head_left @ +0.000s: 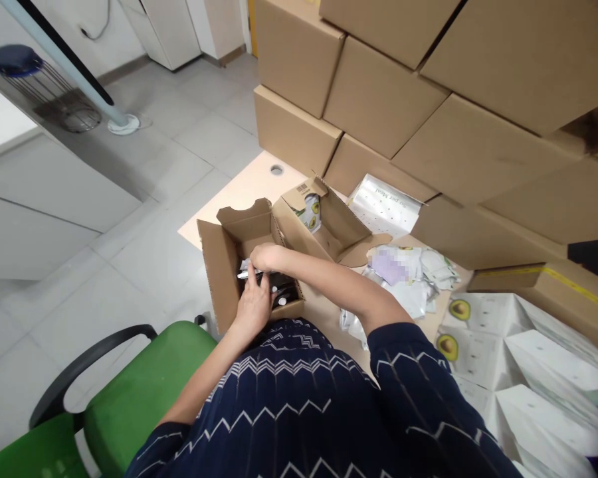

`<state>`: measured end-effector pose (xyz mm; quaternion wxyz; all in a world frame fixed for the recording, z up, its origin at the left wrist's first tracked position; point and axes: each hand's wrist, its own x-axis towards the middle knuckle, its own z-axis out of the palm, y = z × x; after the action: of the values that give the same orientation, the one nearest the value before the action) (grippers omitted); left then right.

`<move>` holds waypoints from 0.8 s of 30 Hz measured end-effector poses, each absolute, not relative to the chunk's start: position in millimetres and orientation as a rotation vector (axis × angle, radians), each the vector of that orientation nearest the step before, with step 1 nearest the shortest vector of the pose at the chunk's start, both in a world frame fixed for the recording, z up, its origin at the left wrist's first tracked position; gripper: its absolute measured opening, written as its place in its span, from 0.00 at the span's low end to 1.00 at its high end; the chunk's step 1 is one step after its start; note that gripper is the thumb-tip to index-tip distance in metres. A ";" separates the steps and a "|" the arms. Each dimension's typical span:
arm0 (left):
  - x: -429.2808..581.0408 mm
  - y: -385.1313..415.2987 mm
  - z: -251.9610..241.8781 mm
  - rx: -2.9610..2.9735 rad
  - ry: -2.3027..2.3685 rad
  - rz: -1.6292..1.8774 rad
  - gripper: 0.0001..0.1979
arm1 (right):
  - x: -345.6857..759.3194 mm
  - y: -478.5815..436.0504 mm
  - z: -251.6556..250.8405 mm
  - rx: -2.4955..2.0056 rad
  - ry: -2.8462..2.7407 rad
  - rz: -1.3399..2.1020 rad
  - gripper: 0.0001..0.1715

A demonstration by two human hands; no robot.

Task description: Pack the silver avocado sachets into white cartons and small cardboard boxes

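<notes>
An open cardboard box [218, 275] stands on the table in front of me, its left flap folded outward. Both my hands reach into it. My left hand [254, 302] has its fingers stretched out and apart, resting against a small silvery-white packet [242, 273]. Just beyond it, my right hand [266, 256] is curled closed with its fingertips hidden; what it grips, if anything, cannot be made out. Dark packets with round white spots [282, 301] lie in the near end of the box, partly covered by my hands.
A second open box [346, 222] adjoins on the right, holding avocado-printed packs [311, 216]. Further right lie loose pouches [411, 285] and white avocado-printed cartons [483, 332]. Large cardboard boxes [383, 99] are stacked behind. A green chair [144, 392] stands at left.
</notes>
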<state>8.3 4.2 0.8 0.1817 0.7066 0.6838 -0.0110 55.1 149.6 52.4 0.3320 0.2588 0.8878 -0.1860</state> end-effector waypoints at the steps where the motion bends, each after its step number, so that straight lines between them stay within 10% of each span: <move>1: 8.6 5.0 0.4 1.990 1.929 -0.052 0.31 | 58.5 148.4 59.3 0.684 2.329 -0.495 0.12; 9: 9.9 5.9 -3.2 2.000 1.959 -0.060 0.32 | 157.4 180.9 122.2 1.469 2.855 -0.690 0.28; 24: 8.0 4.3 -6.8 2.059 1.957 -0.111 0.31 | 216.4 249.1 3.6 1.555 2.321 -0.148 0.30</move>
<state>8.0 4.3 -6.8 0.1488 0.7162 0.6807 -0.0387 216.4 249.1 3.6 0.1711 0.5477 0.8173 -0.0522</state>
